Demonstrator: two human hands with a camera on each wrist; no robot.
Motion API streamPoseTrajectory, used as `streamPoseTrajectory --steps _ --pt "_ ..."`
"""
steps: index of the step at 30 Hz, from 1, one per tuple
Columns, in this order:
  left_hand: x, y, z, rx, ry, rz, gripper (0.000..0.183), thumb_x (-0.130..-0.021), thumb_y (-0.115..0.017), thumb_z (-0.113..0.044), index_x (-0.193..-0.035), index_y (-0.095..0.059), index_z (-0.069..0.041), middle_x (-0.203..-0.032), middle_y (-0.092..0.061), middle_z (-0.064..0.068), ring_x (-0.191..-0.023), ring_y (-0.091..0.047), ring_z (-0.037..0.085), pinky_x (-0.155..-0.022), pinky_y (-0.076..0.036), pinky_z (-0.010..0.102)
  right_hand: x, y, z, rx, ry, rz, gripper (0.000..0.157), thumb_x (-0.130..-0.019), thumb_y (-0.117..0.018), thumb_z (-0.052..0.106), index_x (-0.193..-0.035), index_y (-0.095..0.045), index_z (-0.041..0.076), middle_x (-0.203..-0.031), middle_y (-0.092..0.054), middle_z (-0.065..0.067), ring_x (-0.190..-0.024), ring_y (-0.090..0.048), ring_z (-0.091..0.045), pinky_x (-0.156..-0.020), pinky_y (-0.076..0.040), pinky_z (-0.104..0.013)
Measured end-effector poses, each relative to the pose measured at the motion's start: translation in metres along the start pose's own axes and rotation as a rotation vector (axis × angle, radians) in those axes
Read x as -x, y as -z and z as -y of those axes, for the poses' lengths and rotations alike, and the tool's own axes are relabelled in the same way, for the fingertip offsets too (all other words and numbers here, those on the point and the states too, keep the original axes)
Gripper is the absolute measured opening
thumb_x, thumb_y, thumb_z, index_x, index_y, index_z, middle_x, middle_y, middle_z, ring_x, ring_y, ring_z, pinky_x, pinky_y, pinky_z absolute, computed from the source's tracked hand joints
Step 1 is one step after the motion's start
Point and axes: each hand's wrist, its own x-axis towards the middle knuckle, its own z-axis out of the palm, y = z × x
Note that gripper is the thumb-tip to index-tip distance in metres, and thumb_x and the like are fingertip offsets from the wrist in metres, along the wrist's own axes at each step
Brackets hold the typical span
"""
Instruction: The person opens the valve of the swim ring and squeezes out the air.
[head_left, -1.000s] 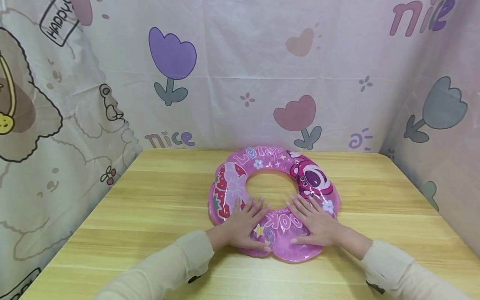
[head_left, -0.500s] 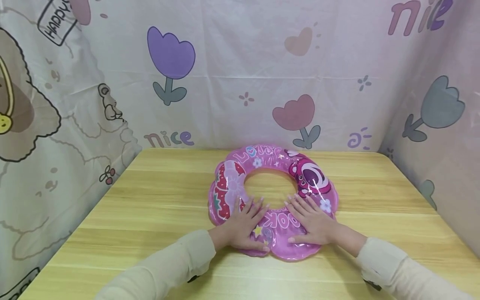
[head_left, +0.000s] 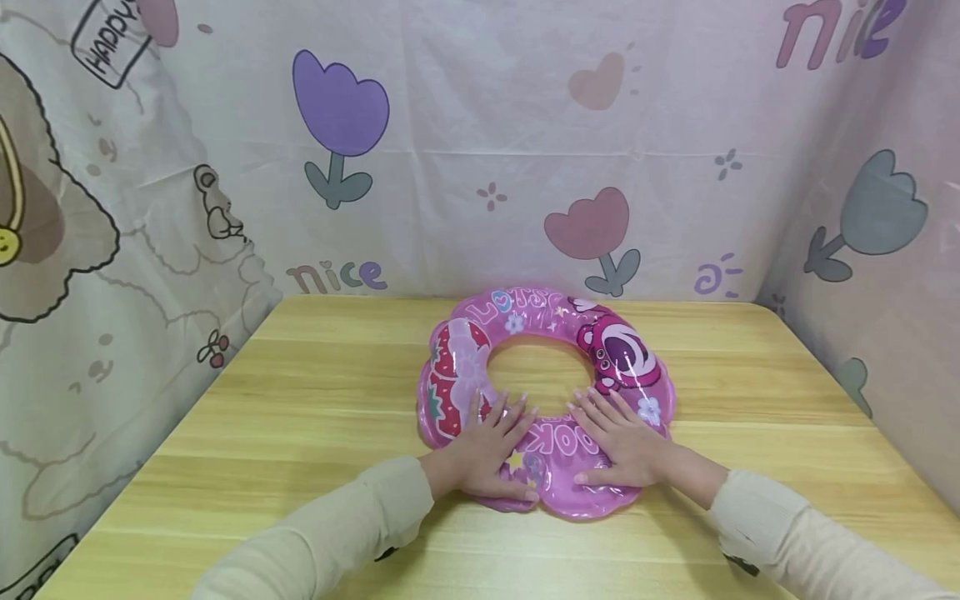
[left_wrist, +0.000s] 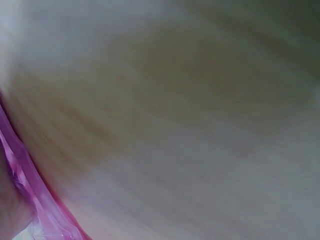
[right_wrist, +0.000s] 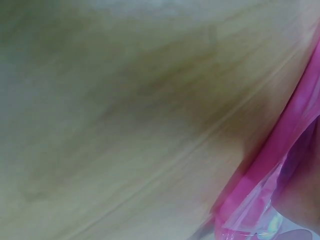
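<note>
A pink inflatable swim ring (head_left: 525, 312) lies flat on the wooden table, printed with strawberries at its left, a bear face at its right and white lettering. My left hand (head_left: 491, 454) rests spread on its near left part, thumb pointing right along the near edge. On the near right part rests my right hand (head_left: 626, 446), fingers straight and pointing toward the hole. Both palms face down on the plastic. The left wrist view catches a strip of the pink ring (left_wrist: 37, 187) at its lower left corner; the right wrist view has the ring's edge (right_wrist: 265, 165) at lower right.
The wooden tabletop (head_left: 300, 417) surrounds the ring on all sides. Behind it hangs a pale curtain (head_left: 465, 100) with printed tulips and words. More printed cloth (head_left: 150, 292) hangs along the left and right sides.
Both hands stay on the ring in nearly the same pose. The right hand has shifted very slightly left, and the view has moved a little.
</note>
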Motion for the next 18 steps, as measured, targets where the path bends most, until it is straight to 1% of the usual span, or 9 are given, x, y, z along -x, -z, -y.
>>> streamPoseTrajectory --steps 3,11,18 --pt "-0.0012 -0.0003 0.0002 -0.012 -0.006 -0.004 0.105 -0.076 -0.04 -0.079 -0.151 -0.002 -0.016 -0.158 0.001 0.009 -0.144 -0.001 0.037 -0.109 0.004 0.065 0.0007 0.0008 0.0 -0.002 0.0 -0.001 0.092 -0.082 -0.052 0.063 -0.146 -0.025 0.002 -0.154 -0.016 -0.019 -0.142 -0.012 -0.04 -0.113 -0.007 -0.056" --pt "-0.0034 0.0008 0.0005 -0.004 -0.014 0.004 0.104 -0.076 -0.04 -0.079 -0.151 -0.003 -0.016 -0.158 0.001 0.009 -0.144 0.002 0.037 -0.109 0.005 0.065 0.0031 0.0034 0.0004 -0.006 0.008 -0.002 0.091 -0.082 -0.052 0.062 -0.144 -0.028 0.001 -0.153 -0.019 -0.022 -0.14 -0.015 -0.042 -0.112 -0.01 -0.057" --pt "-0.002 0.0006 0.0 -0.002 0.005 0.038 0.104 -0.076 -0.038 -0.08 -0.151 -0.003 -0.017 -0.158 0.003 0.007 -0.144 0.003 0.036 -0.109 0.007 0.065 0.0017 0.0033 0.001 0.014 0.01 0.015 0.09 -0.082 -0.05 0.063 -0.144 -0.028 0.002 -0.153 -0.02 -0.021 -0.141 -0.015 -0.041 -0.112 -0.011 -0.058"
